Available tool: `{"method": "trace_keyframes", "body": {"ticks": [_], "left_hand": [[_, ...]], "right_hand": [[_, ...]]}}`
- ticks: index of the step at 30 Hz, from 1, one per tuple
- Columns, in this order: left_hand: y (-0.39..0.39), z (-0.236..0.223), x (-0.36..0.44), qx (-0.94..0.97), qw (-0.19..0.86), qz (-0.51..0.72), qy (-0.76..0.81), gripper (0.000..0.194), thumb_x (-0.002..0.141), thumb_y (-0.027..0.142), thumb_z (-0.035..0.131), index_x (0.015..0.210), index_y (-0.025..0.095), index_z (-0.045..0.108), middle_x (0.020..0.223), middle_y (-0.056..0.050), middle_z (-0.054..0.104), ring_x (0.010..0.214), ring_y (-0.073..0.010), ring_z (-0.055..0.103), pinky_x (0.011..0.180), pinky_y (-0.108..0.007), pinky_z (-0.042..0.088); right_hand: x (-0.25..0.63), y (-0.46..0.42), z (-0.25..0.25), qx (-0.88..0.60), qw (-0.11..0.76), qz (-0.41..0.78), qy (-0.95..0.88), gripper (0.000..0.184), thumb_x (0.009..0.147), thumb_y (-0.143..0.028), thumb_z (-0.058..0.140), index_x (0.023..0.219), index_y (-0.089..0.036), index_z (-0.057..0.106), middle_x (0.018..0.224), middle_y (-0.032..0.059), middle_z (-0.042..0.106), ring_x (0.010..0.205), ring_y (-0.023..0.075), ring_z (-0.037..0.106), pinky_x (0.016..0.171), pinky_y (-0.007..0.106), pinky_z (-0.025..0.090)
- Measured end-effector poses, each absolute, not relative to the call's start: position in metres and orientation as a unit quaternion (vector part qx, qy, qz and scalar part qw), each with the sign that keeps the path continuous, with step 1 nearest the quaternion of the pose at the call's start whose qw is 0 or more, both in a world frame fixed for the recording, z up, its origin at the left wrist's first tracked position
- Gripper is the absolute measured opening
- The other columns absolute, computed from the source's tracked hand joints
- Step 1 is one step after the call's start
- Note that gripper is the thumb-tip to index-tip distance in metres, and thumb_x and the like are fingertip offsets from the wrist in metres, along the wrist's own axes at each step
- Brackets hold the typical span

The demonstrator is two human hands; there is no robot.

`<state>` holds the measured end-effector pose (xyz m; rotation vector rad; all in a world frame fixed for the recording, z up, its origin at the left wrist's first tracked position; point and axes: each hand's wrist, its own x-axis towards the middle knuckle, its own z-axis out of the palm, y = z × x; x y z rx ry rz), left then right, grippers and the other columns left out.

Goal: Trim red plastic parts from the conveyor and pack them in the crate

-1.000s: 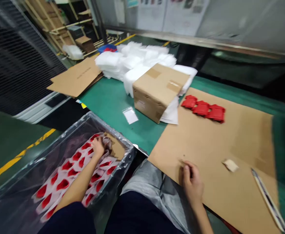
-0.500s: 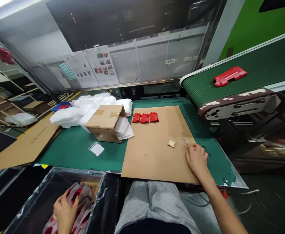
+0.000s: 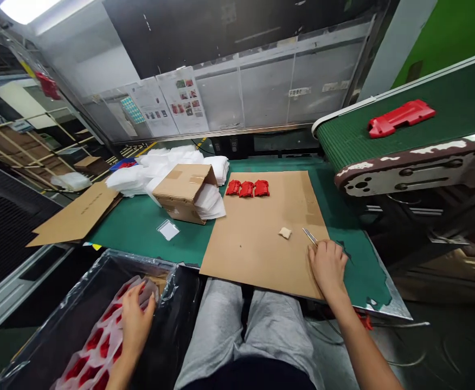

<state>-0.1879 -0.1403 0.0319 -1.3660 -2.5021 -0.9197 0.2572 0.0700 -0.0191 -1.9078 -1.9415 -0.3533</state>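
My left hand (image 3: 136, 317) reaches into the lined bin at the lower left. Its fingers are curved and apart, resting at the top end of the rows of red parts wrapped in white foam (image 3: 95, 346). At the right edge of the cardboard sheet (image 3: 262, 244), my right hand (image 3: 329, 265) is closed around a slim metal knife (image 3: 309, 236), whose narrow silver end points away from me. The rest of the knife is hidden under the fingers. A small cream-coloured pad (image 3: 285, 233) lies to the left of it. Three red plastic parts (image 3: 247, 189) stand side by side near the sheet's far edge.
An open carton (image 3: 180, 187) with white foam sleeves sits left of the sheet, before piled white foam (image 3: 156, 165). A clear bag with a white card (image 3: 168, 229) lies nearby. The conveyor (image 3: 343, 141) at the right carries a red part (image 3: 401, 118). Flat cardboard (image 3: 75, 214) lies far left.
The view has swung right, bringing the conveyor into sight. My right hand has moved right across the cardboard and taken hold of the knife. My left hand stays in the bin, its fingers shifting over the foam.
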Motion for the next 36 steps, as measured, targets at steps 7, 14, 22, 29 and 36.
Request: {"method": "trace_keyframes", "body": {"ticks": [7,14,22,29,36], "left_hand": [[-0.139,0.032,-0.189,-0.468,0.020,-0.345,-0.814,0.035,0.076,0.048,0.050,0.097,0.021,0.059,0.103,-0.011,0.063,0.104,-0.0309,0.062,0.095,-0.053,0.051],[-0.111,0.017,-0.198,-0.494,0.012,-0.372,-0.786,0.040,0.081,0.051,0.047,0.105,0.020,0.057,0.106,-0.012,0.060,0.105,-0.0296,0.061,0.098,-0.052,0.050],[-0.102,-0.004,-0.208,-0.515,-0.022,-0.343,-0.785,0.051,0.087,0.050,0.044,0.122,0.014,0.053,0.122,-0.017,0.052,0.117,-0.0325,0.054,0.103,-0.055,0.046],[-0.106,-0.008,-0.207,-0.520,-0.021,-0.337,-0.785,0.049,0.087,0.047,0.043,0.118,0.011,0.057,0.119,-0.019,0.054,0.116,-0.0331,0.056,0.102,-0.053,0.047],[-0.112,0.010,-0.197,-0.527,-0.002,-0.318,-0.788,0.044,0.087,0.045,0.041,0.111,0.014,0.060,0.117,-0.018,0.059,0.115,-0.0325,0.059,0.100,-0.053,0.049]], "right_hand": [[0.261,0.074,-0.026,-0.660,0.215,-0.120,-0.710,0.020,0.096,-0.027,0.046,0.094,-0.013,0.060,0.090,0.0124,0.060,0.084,0.0256,0.051,0.066,0.032,0.033],[0.262,0.083,-0.040,-0.668,0.196,-0.090,-0.712,0.023,0.097,-0.030,0.044,0.099,-0.014,0.060,0.090,0.0132,0.060,0.084,0.0265,0.053,0.066,0.033,0.037],[0.254,0.080,-0.034,-0.701,0.180,-0.081,-0.685,0.024,0.096,-0.032,0.041,0.092,-0.017,0.058,0.088,0.0127,0.058,0.085,0.0276,0.053,0.069,0.035,0.039],[0.254,0.078,-0.028,-0.695,0.208,-0.029,-0.688,0.029,0.096,-0.038,0.035,0.080,-0.021,0.052,0.083,0.0122,0.058,0.082,0.0278,0.052,0.069,0.036,0.038],[0.247,0.069,-0.013,-0.689,0.314,0.129,-0.640,0.032,0.092,-0.049,0.036,0.074,-0.024,0.045,0.075,0.0103,0.059,0.074,0.0261,0.055,0.064,0.034,0.037]]}}
